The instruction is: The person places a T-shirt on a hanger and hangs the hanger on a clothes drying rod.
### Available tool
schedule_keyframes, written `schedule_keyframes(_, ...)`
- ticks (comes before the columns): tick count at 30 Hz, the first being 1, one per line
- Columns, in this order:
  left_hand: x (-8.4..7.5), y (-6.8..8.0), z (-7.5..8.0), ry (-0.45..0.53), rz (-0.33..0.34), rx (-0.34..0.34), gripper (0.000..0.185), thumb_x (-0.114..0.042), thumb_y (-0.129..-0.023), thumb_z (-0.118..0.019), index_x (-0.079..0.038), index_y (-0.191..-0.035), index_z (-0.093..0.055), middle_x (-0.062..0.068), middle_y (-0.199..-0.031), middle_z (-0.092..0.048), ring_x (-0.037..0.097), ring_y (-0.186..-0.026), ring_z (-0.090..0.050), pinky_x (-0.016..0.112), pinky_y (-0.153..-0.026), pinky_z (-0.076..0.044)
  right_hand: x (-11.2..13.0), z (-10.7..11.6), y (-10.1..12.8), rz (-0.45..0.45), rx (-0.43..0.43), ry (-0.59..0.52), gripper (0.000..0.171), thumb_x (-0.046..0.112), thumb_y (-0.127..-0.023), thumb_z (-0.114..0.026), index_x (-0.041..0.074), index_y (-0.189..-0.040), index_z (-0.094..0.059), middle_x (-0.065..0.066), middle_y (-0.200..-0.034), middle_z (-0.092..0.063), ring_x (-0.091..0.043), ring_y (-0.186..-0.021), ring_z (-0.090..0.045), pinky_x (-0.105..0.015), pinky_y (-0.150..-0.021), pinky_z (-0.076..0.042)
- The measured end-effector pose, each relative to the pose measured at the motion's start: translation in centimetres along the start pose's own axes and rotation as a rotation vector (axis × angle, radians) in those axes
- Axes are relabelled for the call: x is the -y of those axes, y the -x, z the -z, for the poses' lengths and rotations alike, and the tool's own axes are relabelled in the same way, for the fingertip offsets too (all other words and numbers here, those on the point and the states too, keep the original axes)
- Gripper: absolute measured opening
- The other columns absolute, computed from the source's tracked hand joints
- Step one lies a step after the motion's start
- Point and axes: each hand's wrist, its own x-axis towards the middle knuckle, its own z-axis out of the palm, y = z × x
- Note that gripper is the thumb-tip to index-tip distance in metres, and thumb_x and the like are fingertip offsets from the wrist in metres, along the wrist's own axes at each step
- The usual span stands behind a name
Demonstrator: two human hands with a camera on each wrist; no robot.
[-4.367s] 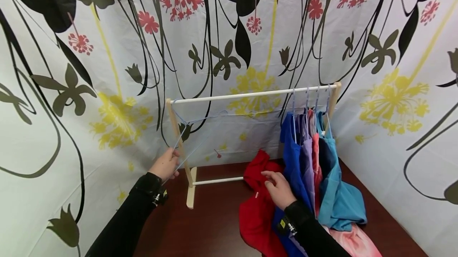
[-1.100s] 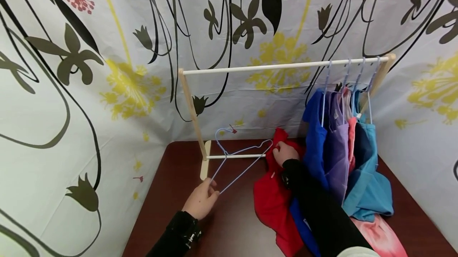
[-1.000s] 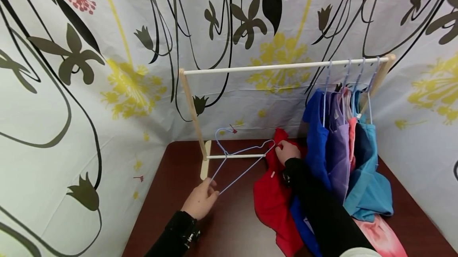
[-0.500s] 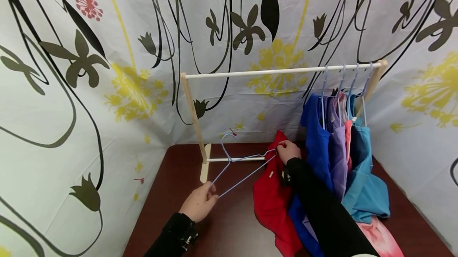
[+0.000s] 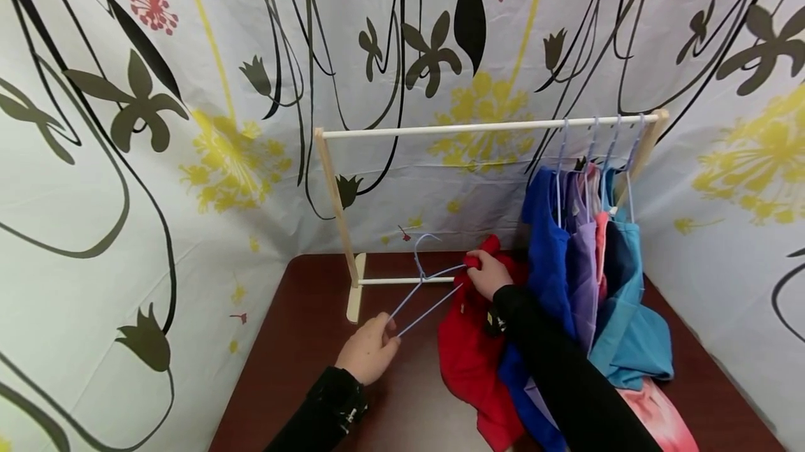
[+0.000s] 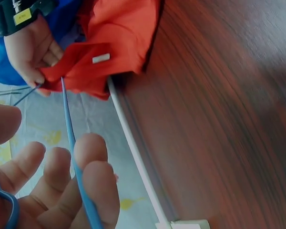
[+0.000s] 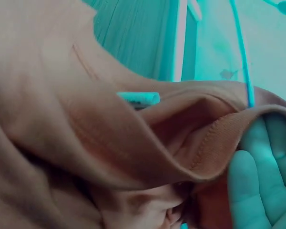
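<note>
My left hand (image 5: 371,348) holds a thin light-blue clothes hanger (image 5: 423,279) by its near left end, hook pointing up and back. In the left wrist view, curled fingers lie around the hanger wire (image 6: 69,129). The hanger's far end goes into a red garment (image 5: 465,361). My right hand (image 5: 487,275) pinches that garment's edge beside the hanger end. In the right wrist view, where colours are off, the garment's stitched opening (image 7: 214,143) lies over the right fingers (image 7: 243,174), and the wire runs into it. Most of the red garment rests on the table.
A wooden rack with a white top rail (image 5: 440,129) stands at the back of the dark table (image 5: 264,382). Blue, purple, pink and teal clothes (image 5: 629,284) hang at its right end. Blue and pink cloth (image 5: 657,417) lies under and beside my right arm. Floral curtains (image 5: 226,54) enclose the space.
The left hand has brought the hanger down from the rack's left post and then right, to the red garment. The right hand has gripped the garment's top and drawn it over the hanger's end.
</note>
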Motion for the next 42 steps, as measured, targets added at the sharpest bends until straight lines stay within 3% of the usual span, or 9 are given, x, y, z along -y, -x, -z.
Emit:
schedule_keyframes(4,-0.9,-0.1,-0.5,0.009,0.005,-0.015,0.018,-0.025,-0.099,-0.064,-0.014,-0.113,-0.06,-0.005,-0.084,-0.053,0.011,-0.067,-0.052,0.033,-0.059,-0.044,1.1,-0.1,1.0,0.017,0.027,-0.062,0.041,0.016,-0.099,-0.059,0.004,-0.139,-0.054,-0.016,-0.11,-0.066,-0.023,-0.084,-0.067,-0.038,-0.077,-0.055)
schedule_keyframes(7,-1.3,-0.1,-0.9,0.024,0.005,-0.021,0.02,-0.024,-0.099,-0.063,-0.012,-0.114,-0.06,-0.004,-0.086,-0.054,0.012,-0.07,-0.053,0.033,-0.061,-0.045,1.9,0.0,1.5,0.033,0.061,-0.084,0.043,0.018,-0.099,-0.062,0.003,-0.138,-0.054,-0.014,-0.099,-0.065,-0.021,-0.078,-0.066,-0.036,-0.073,-0.055)
schedule_keyframes(13,-1.9,-0.3,-1.1,0.059,0.003,-0.018,0.019,-0.022,-0.1,-0.062,-0.011,-0.115,-0.06,-0.003,-0.088,-0.055,0.012,-0.07,-0.054,0.033,-0.061,-0.045,2.8,0.5,2.3,0.104,0.034,0.048,0.048,0.017,-0.096,-0.062,0.006,-0.142,-0.052,-0.011,-0.105,-0.067,-0.023,-0.091,-0.063,-0.041,-0.082,-0.048)
schedule_keyframes(19,-2.3,-0.3,-1.4,0.11,-0.015,-0.015,0.013,-0.017,-0.101,-0.06,-0.012,-0.113,-0.06,-0.002,-0.085,-0.053,0.013,-0.067,-0.052,0.033,-0.059,-0.044,3.5,0.5,2.8,0.287,-0.059,0.198,0.038,0.013,-0.1,-0.059,0.012,-0.138,-0.062,-0.01,-0.101,-0.07,-0.022,-0.074,-0.058,-0.038,-0.072,-0.045)
schedule_keyframes(22,-2.5,-0.3,-1.6,0.135,-0.03,-0.01,0.011,-0.017,-0.102,-0.059,-0.013,-0.112,-0.059,-0.003,-0.084,-0.053,0.013,-0.068,-0.052,0.032,-0.06,-0.044,3.3,0.5,3.0,0.408,-0.198,0.318,0.031,0.013,-0.097,-0.066,0.017,-0.128,-0.072,-0.008,-0.103,-0.064,-0.025,-0.086,-0.055,-0.039,-0.077,-0.045)
schedule_keyframes(25,-2.8,-0.2,-1.6,0.158,-0.041,-0.012,0.01,-0.017,-0.102,-0.059,-0.013,-0.111,-0.059,-0.003,-0.085,-0.054,0.013,-0.069,-0.052,0.032,-0.061,-0.045,3.2,0.6,3.4,0.507,-0.28,0.384,0.031,0.011,-0.094,-0.07,0.018,-0.125,-0.074,-0.014,-0.113,-0.057,-0.033,-0.108,-0.051,-0.046,-0.092,-0.043)
schedule_keyframes(30,-3.1,-0.3,-1.9,0.165,-0.036,-0.011,0.01,-0.018,-0.102,-0.058,-0.014,-0.112,-0.059,-0.004,-0.086,-0.054,0.012,-0.071,-0.052,0.031,-0.063,-0.045,3.7,0.8,4.1,0.636,-0.172,0.333,0.033,0.014,-0.099,-0.066,0.015,-0.131,-0.069,-0.014,-0.135,-0.059,-0.036,-0.139,-0.042,-0.05,-0.115,-0.027)
schedule_keyframes(34,-3.4,-0.8,-1.9,0.183,-0.039,-0.011,0.012,-0.018,-0.102,-0.059,-0.013,-0.113,-0.059,-0.003,-0.088,-0.054,0.014,-0.073,-0.053,0.032,-0.064,-0.046,4.2,0.9,4.4,0.665,-0.108,0.283,0.033,0.017,-0.102,-0.06,0.015,-0.134,-0.067,-0.01,-0.134,-0.062,-0.034,-0.14,-0.042,-0.051,-0.118,-0.02)
schedule_keyframes(42,-3.8,-1.7,-2.0,0.196,-0.022,0.003,0.013,-0.021,-0.102,-0.058,-0.014,-0.113,-0.059,-0.003,-0.088,-0.055,0.014,-0.074,-0.054,0.033,-0.065,-0.047,4.8,0.9,4.7,0.683,-0.133,0.232,0.03,0.014,-0.102,-0.06,0.011,-0.13,-0.069,-0.014,-0.127,-0.064,-0.032,-0.132,-0.049,-0.052,-0.118,-0.02)
